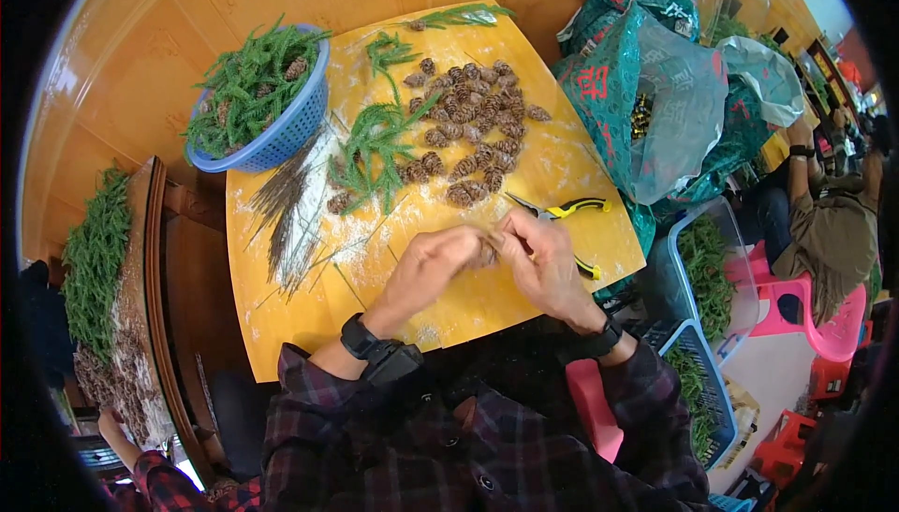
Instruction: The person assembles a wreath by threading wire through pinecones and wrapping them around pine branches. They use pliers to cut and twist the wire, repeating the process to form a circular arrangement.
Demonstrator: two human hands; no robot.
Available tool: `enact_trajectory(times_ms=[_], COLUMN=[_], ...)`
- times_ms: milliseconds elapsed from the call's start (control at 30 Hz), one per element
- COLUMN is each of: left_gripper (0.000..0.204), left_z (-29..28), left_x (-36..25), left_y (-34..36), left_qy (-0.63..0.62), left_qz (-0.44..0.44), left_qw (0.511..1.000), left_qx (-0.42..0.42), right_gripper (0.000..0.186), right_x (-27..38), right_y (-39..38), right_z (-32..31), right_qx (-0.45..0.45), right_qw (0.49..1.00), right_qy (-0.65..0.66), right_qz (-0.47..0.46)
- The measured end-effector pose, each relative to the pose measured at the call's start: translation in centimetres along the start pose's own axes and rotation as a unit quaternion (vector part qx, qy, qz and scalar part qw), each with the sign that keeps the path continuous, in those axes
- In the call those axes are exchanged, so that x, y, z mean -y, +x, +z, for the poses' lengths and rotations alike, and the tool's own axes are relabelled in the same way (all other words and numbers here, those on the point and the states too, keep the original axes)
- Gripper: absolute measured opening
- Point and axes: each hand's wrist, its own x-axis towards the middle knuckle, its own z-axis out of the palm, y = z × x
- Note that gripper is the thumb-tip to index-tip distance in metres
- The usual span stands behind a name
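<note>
- The left hand [435, 265] and right hand [543, 265] were drawn together, fingertips pinched around a small brown piece [489, 250], perhaps a pine cone, above the table [571, 170]; its details were hidden.
- Fingertip work on this piece seemed in hand; a steady two-handed pinch was judged needed next.
- The blue basket [314, 105] was heaped with green sprigs [245, 77] and cones [297, 68]; more greenery [702, 264] was held in the clear box [740, 259].
</note>
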Motion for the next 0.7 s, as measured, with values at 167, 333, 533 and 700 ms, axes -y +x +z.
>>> enact_trajectory(times_ms=[167,333,533,700], left_gripper=[0.032,0.036,0.029,0.02], left_z=[0.3,-0.6,-0.4,1.3], left_x=[1.4,1.8,2.1,2.4], left_y=[0.2,0.0,0.2,0.1], left_qy=[-0.478,-0.329,-0.092,-0.114], left_qz=[-0.1,-0.03,0.046,0.072], left_qw=[0.867,0.919,0.985,0.991], left_qx=[0.102,0.214,0.136,-0.026], right_gripper=[0.011,0.011,0.017,0.025], right_x=[0.7,0.6,1.7,-0.4], right_y=[0.3,0.4,-0.3,-0.2], right_z=[-0.7,-1.3,-1.3,0.2], right_qx=[0.007,0.028,0.018,0.027], right_qw=[0.968,0.958,0.99,0.921], right_qy=[-0.07,-0.086,-0.125,0.321], right_qz=[-0.242,-0.272,-0.057,0.218])
